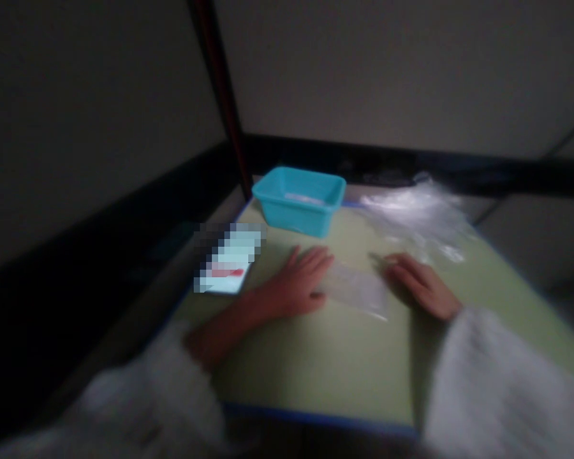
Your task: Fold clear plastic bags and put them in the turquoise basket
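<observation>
A small clear plastic bag (358, 290) lies flat on the pale green table (316, 370), between my two hands. My left hand (303, 284) rests palm down at the bag's left end, its fingers stretched out and spread. To the right of the bag is my right hand (418, 284), with its fingers bent and drawn together. A thin, blurred thing pokes out at those fingertips, too unclear to name. Behind my hands stands a turquoise plastic basket (294, 217), with something pale and flat inside it.
A heap of clear plastic bags (421, 210) covers the back right of the table. A lit phone (227, 261), partly pixelated, lies along the left edge. Walls close off the back and left, and a dark red post (224, 95) rises behind the far left corner.
</observation>
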Motion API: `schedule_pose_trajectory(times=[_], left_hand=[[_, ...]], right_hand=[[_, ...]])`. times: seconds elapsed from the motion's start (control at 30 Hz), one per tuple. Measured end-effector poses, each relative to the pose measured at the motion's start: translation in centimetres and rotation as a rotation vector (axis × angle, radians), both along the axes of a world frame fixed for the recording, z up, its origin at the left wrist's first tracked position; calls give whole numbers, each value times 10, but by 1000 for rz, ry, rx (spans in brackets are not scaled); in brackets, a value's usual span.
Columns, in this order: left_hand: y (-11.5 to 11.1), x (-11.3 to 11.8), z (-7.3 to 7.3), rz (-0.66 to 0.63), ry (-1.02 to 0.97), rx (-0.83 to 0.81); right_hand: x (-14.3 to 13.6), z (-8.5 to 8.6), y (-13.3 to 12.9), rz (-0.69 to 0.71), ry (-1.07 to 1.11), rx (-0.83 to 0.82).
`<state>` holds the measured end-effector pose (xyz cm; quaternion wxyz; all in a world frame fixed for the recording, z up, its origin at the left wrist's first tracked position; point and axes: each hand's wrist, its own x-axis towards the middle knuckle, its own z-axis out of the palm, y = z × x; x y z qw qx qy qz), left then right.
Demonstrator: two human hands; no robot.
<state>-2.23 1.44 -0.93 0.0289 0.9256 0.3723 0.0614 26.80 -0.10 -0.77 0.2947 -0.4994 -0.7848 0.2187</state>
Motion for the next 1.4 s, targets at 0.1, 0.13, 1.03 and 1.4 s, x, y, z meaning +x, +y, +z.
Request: schedule_pose_trajectory(times=[0.1, 0.13, 1.03, 1.4], left_hand=[[9, -8, -3, 88, -22, 119], [12, -9, -4, 131, -29, 156], [-39, 33, -15, 72, -161, 18], [-36, 26, -3, -348, -162, -78]], right_hand=[[-5, 1, -6, 125, 14, -3], [-7, 1, -9, 188, 18, -15], [-14, 10, -18, 628, -491, 825], [-9, 5, -14, 595, -455, 777]])
